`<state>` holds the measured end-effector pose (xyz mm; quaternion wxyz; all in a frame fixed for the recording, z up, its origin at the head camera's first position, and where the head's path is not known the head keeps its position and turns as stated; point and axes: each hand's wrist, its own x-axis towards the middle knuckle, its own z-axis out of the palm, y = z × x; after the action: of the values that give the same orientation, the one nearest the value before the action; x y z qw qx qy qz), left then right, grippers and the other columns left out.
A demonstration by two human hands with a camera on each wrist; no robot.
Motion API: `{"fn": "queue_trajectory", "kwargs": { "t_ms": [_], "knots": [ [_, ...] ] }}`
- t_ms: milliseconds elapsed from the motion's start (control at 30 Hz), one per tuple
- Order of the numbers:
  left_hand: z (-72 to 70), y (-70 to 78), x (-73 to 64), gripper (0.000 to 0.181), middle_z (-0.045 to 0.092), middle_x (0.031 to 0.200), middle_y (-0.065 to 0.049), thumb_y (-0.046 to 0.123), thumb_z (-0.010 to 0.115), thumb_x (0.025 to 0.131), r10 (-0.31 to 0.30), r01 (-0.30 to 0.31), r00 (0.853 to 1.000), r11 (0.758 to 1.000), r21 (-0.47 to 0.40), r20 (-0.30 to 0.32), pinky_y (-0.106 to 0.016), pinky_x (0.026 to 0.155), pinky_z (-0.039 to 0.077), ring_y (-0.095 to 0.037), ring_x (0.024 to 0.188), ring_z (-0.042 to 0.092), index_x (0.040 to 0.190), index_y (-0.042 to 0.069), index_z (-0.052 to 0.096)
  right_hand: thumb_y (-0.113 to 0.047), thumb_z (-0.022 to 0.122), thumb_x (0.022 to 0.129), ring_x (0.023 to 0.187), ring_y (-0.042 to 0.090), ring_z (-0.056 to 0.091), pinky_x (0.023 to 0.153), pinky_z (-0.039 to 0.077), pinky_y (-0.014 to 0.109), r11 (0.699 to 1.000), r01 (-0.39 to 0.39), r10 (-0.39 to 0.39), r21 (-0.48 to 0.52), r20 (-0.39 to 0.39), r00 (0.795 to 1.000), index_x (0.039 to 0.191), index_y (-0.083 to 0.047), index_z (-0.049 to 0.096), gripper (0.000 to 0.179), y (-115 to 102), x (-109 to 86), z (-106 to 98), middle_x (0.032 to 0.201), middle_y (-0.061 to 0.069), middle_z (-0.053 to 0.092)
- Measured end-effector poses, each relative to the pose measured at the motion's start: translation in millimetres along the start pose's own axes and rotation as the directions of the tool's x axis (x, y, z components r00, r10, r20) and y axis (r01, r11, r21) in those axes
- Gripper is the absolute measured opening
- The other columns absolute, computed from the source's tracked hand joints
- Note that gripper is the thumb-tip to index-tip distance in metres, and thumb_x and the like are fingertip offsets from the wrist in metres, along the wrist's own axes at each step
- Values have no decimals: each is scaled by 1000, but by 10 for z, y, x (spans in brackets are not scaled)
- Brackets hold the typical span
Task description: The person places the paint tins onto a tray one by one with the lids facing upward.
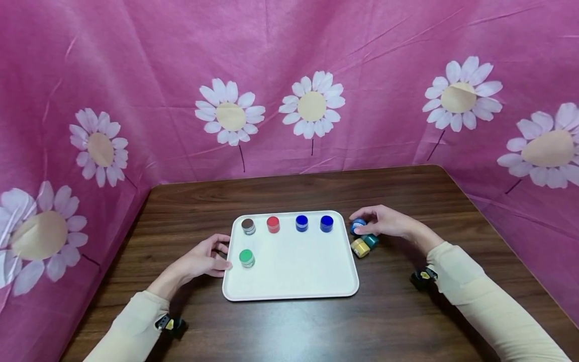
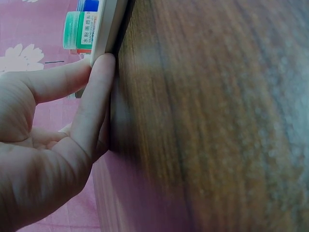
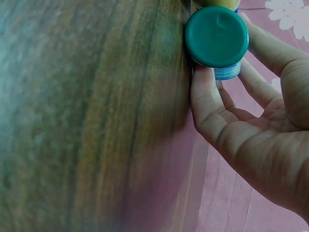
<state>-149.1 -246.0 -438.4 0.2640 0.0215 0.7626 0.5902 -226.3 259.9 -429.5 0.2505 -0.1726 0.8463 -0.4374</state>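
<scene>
On my bench [image 1: 289,329], five jars [image 1: 273,224] on one tray [image 1: 298,274], left hand [image 1: 201,259] pinching it, right hand [image 1: 386,221] gripping one blue jar [image 1: 357,227], two jars [image 1: 360,248] near.

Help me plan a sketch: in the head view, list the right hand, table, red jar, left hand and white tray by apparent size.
1. Table
2. White tray
3. Left hand and right hand: too alike to rank
4. Red jar
</scene>
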Motion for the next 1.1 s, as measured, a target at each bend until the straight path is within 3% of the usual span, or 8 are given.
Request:
{"fn": "queue_trajectory", "kwargs": {
  "t_ms": [1100],
  "knots": [
    [-10, -6, -4, 73, 44, 117, -21, -10, 71, 85, 14, -14, 1000, 1000, -12, 10, -43, 74, 61, -20, 86, 64, 144, -7, 30, -23, 77, 93, 93, 23, 57, 78, 51, 29, 1000, -21, 21, -3, -22, 1000, 131, 0, 63, 46, -24, 11, 33, 110, 11, 66]
  ]
}}
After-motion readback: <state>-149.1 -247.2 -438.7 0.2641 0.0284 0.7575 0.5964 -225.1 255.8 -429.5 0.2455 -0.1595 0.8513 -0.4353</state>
